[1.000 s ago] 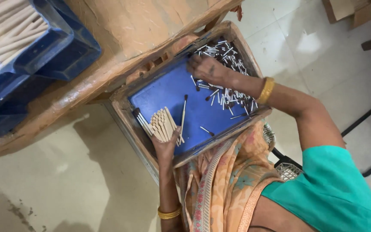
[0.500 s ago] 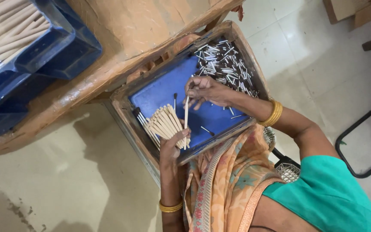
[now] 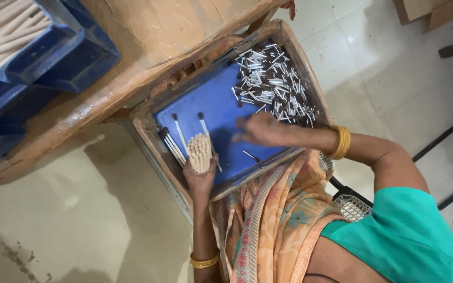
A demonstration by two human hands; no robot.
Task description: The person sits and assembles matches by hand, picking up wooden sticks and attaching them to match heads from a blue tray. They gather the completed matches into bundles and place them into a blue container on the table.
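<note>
My left hand [image 3: 201,183] is shut on a bundle of pale thin sticks [image 3: 200,152], held upright at the near edge of a blue tray [image 3: 216,99]. The tray sits inside a wooden box [image 3: 145,128]. A few long sticks with black tips [image 3: 176,133] lie on the tray beside the bundle. My right hand [image 3: 260,130], blurred, hovers over the tray's middle with no stick visible in it. A heap of short white sticks [image 3: 273,89] fills the tray's far right corner. One loose stick [image 3: 250,155] lies just below my right hand.
A wooden table [image 3: 148,31] runs behind the box. Blue plastic crates [image 3: 53,63] at the upper left hold more pale sticks [image 3: 1,26]. A white wire basket [image 3: 349,204] and a black metal frame [image 3: 446,131] stand at the right on a tiled floor.
My right hand went from the heap to the bundle with a stick, then drew back to the tray's middle. My left hand kept hold of the bundle.
</note>
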